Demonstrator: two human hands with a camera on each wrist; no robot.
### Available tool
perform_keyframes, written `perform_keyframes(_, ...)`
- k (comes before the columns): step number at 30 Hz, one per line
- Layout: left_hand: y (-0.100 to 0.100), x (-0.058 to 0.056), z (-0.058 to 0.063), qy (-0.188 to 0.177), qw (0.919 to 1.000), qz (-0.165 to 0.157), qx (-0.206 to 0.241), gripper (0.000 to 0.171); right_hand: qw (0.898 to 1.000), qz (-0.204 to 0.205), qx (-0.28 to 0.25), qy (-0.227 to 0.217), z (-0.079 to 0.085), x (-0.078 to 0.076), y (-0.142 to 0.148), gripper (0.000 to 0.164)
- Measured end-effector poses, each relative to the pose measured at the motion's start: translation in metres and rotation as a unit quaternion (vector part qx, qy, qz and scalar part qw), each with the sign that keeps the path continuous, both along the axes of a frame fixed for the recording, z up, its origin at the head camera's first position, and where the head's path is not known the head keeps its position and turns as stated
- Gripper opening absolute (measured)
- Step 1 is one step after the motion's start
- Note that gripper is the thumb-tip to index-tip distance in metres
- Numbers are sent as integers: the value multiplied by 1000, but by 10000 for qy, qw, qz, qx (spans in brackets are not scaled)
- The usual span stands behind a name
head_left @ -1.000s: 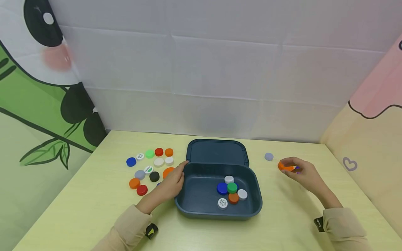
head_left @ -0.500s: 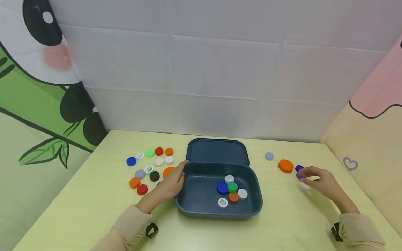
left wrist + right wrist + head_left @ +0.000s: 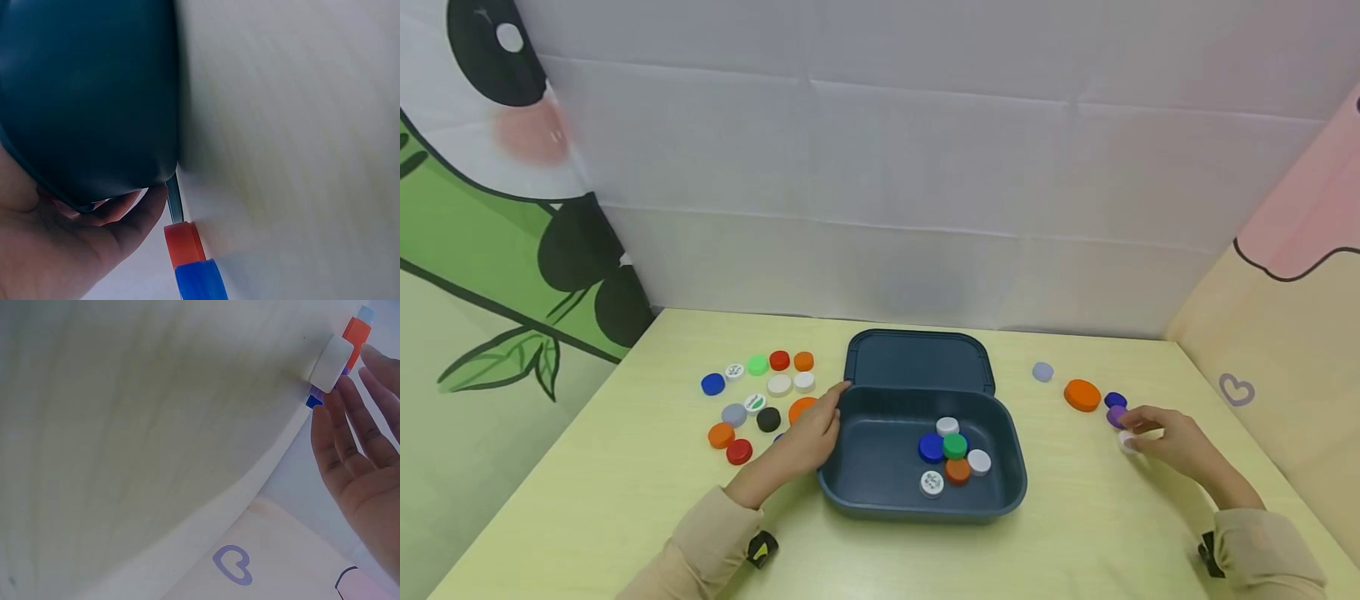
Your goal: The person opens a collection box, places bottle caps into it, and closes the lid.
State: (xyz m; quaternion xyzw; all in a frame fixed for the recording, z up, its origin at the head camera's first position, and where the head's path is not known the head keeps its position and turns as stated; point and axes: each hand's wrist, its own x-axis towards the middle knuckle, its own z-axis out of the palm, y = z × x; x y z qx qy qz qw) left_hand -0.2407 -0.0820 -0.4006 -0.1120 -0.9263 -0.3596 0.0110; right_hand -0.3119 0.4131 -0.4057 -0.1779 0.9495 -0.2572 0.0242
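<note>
A dark blue plastic box (image 3: 872, 467) stands mid-table with several bottle caps inside, among them a green cap (image 3: 955, 446) and a blue cap (image 3: 931, 448). My left hand (image 3: 803, 437) grips the box's left side near its back corner; the left wrist view has its fingers curled round the rim. At the right, my right hand (image 3: 1176, 442) is over a white cap (image 3: 1125, 442), partly hidden by the thumb. Its fingertips are right by a purple cap (image 3: 1117, 416), and its fingers look extended in the right wrist view, the white cap (image 3: 331, 364) close by.
A dark blue lid (image 3: 919, 361) lies behind the box. Several loose caps spread at the left, including a black cap (image 3: 768, 419) and a red cap (image 3: 739, 452). On the right are a large orange cap (image 3: 1082, 396), a dark blue cap (image 3: 1115, 401) and a pale cap (image 3: 1042, 372).
My right hand has let go of the large orange cap, moved right and nearer, put the purple cap behind the white one, and come down to the white cap. The left hand stays put.
</note>
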Motion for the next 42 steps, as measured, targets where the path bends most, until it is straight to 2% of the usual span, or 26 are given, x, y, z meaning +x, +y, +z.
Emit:
perform_keyframes(7, -1, 0, 0, -43, 10000, 1, 57, 45, 9999, 25, -43, -143, 0, 0, -2, 22)
perform_keyframes(15, 0, 2, 1, -51, 10000, -20, 72, 45, 9994, 45, -94, -318, -2, 0, -1, 27)
perform_keyframes(24, 1, 2, 0, -38, 10000, -15, 76, 45, 9996, 51, -43, -287, -3, 1, -1, 25)
perform_keyframes(29, 1, 1, -1, -44, 10000, -11, 50, 45, 9998, 43, -60, -194, -3, 3, -3, 23)
perform_keyframes(34, 0, 1, -2, -27, 10000, -29, 61, 45, 10000, 22, -28, 83, -1, 3, -7, 23)
perform_keyframes(42, -1, 1, -1, -67, 9999, -26, 124, 45, 9982, 73, -258, 536, 10, 3, -22, 24)
